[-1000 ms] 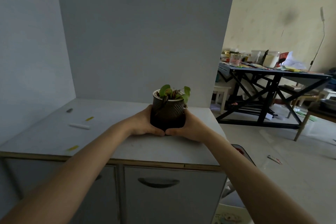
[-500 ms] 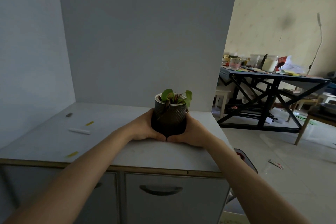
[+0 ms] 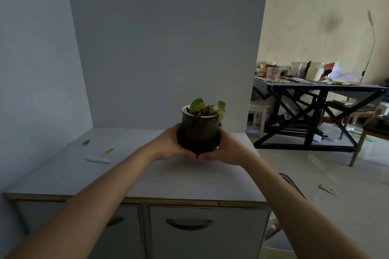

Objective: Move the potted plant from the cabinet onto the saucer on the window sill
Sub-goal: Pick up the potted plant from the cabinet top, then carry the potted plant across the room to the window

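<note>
The potted plant (image 3: 199, 130) is a dark, textured round pot with a pale rim and a few green leaves. My left hand (image 3: 168, 143) cups its left side and my right hand (image 3: 229, 147) cups its right side, with the fingers meeting beneath the base. The pot sits in both hands over the back right part of the white cabinet top (image 3: 147, 178), apparently raised off it. Neither the saucer nor the window sill is in view.
Small bits lie on the cabinet's left side: a white stick (image 3: 97, 160), a yellow piece (image 3: 109, 151) and a grey piece (image 3: 86, 142). Grey walls close the back and left. To the right stand a cluttered black-framed table (image 3: 315, 111), stools and open floor.
Both hands have stayed shut around the pot. The pot now sits a little higher against the back wall, and the view has tilted up slightly.
</note>
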